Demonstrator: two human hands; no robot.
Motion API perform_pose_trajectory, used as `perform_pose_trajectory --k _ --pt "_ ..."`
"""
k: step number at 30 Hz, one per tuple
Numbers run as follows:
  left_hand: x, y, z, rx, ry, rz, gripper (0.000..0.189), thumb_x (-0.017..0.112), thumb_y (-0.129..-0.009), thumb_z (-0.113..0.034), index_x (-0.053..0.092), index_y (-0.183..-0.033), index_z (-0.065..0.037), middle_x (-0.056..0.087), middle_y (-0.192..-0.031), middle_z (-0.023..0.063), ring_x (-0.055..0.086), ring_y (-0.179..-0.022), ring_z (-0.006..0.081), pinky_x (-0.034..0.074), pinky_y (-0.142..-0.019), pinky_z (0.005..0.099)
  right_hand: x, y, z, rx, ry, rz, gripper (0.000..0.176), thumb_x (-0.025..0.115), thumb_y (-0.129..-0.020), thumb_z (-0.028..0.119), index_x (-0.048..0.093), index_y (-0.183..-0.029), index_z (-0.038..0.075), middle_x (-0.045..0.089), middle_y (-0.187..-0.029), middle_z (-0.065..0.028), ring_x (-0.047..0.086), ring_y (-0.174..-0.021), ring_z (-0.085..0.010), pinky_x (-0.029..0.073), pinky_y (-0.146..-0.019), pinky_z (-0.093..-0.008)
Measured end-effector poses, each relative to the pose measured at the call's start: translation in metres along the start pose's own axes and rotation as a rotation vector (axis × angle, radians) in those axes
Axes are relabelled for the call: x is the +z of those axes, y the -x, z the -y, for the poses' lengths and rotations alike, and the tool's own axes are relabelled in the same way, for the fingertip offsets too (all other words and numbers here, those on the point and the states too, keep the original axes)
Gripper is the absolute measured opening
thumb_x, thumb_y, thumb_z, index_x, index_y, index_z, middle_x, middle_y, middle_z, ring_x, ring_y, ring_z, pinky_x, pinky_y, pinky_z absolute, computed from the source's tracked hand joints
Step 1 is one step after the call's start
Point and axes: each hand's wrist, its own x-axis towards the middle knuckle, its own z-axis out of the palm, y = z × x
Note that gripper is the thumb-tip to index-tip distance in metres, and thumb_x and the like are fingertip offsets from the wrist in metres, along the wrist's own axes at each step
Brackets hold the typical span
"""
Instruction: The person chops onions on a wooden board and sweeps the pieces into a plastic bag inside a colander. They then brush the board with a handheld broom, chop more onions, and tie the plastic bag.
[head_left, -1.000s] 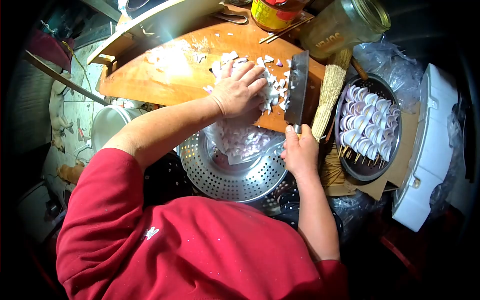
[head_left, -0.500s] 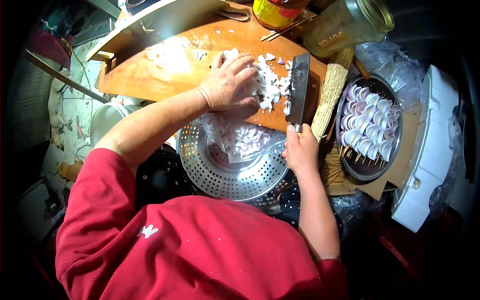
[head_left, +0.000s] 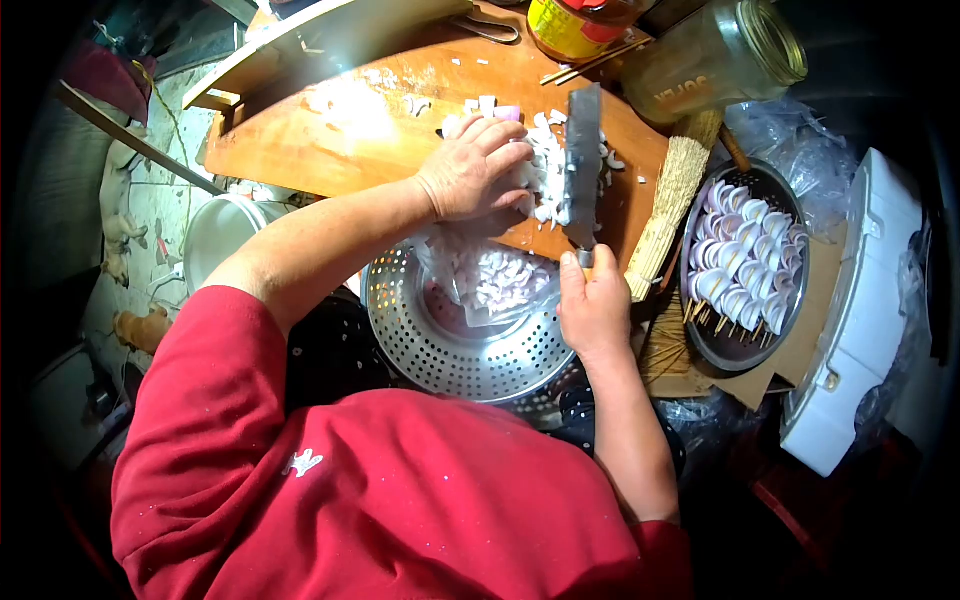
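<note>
My right hand (head_left: 594,306) grips the handle of a cleaver (head_left: 582,160), whose dark blade stands along the right part of a pile of chopped onion (head_left: 545,172). My left hand (head_left: 478,170) is cupped over the left part of that pile with bent fingers, holding onion pieces against the wooden cutting board (head_left: 290,165). What lies under its palm is hidden. Below the board's near edge, a clear plastic bag of cut onion (head_left: 505,280) rests in a perforated metal colander (head_left: 430,350).
Skewered onion slices (head_left: 745,255) fill a dark oval basin (head_left: 705,345) at the right. Between basin and board lies a straw brush (head_left: 668,215). A glass jar (head_left: 700,75) and a yellow-labelled jar (head_left: 570,28) stand behind. A white bucket (head_left: 222,235) is at the left.
The cleaver has moved left, from the pile's right edge in among the onion pieces, and some pieces now lie right of the blade. My left hand stays over the pile. The view has shifted slightly.
</note>
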Motion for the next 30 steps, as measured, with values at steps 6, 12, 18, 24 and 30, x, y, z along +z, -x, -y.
perform_pose_trajectory --k 6,12,18,24,30 --pt "-0.002 -0.002 0.002 0.008 0.002 0.032 0.053 0.075 -0.076 -0.038 0.058 -0.118 -0.010 0.053 -0.126 0.0139 0.050 -0.118 0.0356 0.036 -0.104 0.0490 0.000 -0.005 0.009 0.025 0.103 0.076 0.030 0.056 -0.096 0.029 0.053 -0.096 -0.001 0.065 -0.081 -0.0257 0.063 -0.080 -0.0465 0.049 -0.072 -0.0525" --pt "-0.001 0.000 0.003 -0.005 0.013 0.041 0.051 0.075 -0.076 -0.039 0.058 -0.116 -0.012 0.053 -0.126 0.0122 0.049 -0.120 0.0334 0.036 -0.105 0.0482 0.001 -0.004 0.015 -0.061 0.104 0.053 0.031 0.057 -0.095 0.029 0.053 -0.096 -0.002 0.065 -0.083 -0.0269 0.063 -0.082 -0.0473 0.049 -0.073 -0.0530" --pt "0.001 -0.001 0.004 0.016 0.042 0.014 0.050 0.076 -0.075 -0.038 0.059 -0.113 -0.012 0.054 -0.123 0.0115 0.051 -0.116 0.0336 0.038 -0.103 0.0478 -0.004 -0.005 0.026 -0.083 0.143 0.039 0.027 0.056 -0.096 0.027 0.056 -0.093 0.000 0.064 -0.079 -0.0236 0.063 -0.077 -0.0444 0.048 -0.069 -0.0492" --pt "0.000 -0.001 0.005 0.000 0.077 0.007 0.048 0.079 -0.071 -0.034 0.060 -0.110 -0.012 0.054 -0.120 0.0108 0.051 -0.114 0.0343 0.040 -0.100 0.0473 -0.004 -0.017 0.030 -0.041 0.254 0.115 0.031 0.057 -0.094 0.027 0.055 -0.098 -0.004 0.065 -0.088 -0.0293 0.063 -0.086 -0.0478 0.049 -0.077 -0.0520" --pt "0.000 -0.010 0.012 -0.064 -0.051 -0.022 0.069 0.077 -0.070 -0.049 0.055 -0.125 -0.015 0.048 -0.134 0.0121 0.040 -0.131 0.0355 0.025 -0.110 0.0594 0.010 -0.011 0.023 -0.007 0.236 0.096 0.032 0.057 -0.094 0.028 0.054 -0.100 -0.004 0.065 -0.088 -0.0300 0.064 -0.086 -0.0478 0.050 -0.077 -0.0520"
